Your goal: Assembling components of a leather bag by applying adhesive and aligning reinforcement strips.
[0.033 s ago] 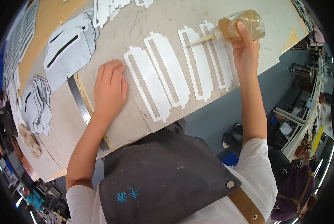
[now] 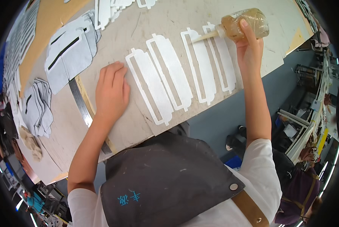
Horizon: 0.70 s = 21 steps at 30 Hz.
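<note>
My right hand (image 2: pixel 249 49) grips a clear squeeze glue bottle (image 2: pixel 258 23) with murky yellowish-brown contents, thumb on its upper side. The bottle lies nearly level, and its long tapered nozzle (image 2: pixel 205 37) points left over the upper part of a white cut-out piece (image 2: pixel 204 72). Whether the tip touches the piece I cannot tell. Similar flat pieces with long slots lie beside it: one to the right (image 2: pixel 223 62), two to the left (image 2: pixel 173 68) (image 2: pixel 150 83). My left hand (image 2: pixel 112 89) rests palm down on the table, holding nothing, its fingertips near the leftmost piece.
Grey panels with black slots (image 2: pixel 69 53) are stacked at the left, with a smaller pile (image 2: pixel 38 104) nearer me. A metal strip (image 2: pixel 82 104) runs by my left forearm. More white pieces (image 2: pixel 109 11) lie at the far edge. The table's near edge (image 2: pixel 199 113) slants up rightward.
The glue bottle's nozzle tip has shifted very slightly. Otherwise both hands and the white pieces look the same.
</note>
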Available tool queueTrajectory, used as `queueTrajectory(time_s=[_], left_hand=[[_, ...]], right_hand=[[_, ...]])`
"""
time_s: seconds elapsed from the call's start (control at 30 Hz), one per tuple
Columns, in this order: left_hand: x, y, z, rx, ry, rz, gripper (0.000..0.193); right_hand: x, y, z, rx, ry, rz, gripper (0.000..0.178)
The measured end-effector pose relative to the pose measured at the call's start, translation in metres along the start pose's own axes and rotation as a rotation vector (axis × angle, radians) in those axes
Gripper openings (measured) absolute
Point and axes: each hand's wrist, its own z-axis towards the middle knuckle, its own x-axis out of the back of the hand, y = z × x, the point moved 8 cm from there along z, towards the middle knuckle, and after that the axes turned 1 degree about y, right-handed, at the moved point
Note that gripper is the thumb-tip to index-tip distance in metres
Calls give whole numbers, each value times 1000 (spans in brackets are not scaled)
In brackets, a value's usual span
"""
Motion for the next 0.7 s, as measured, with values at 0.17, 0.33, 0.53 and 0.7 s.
queueTrajectory(time_s=[0.17,0.33,0.53,0.7], left_hand=[[1,-1,-3,33,-19,-41,30],[2,0,-2,21,-14,-55,31],[3,1,-1,9,-12,-54,32],[3,0,-1,-1,1,-51,31]], right_hand=[[-7,3,26,116,-24,-52,37],[-16,7,35,95,-37,-84,36],[-9,8,27,60,-3,-127,35],[0,5,8,10,38,-153,36]])
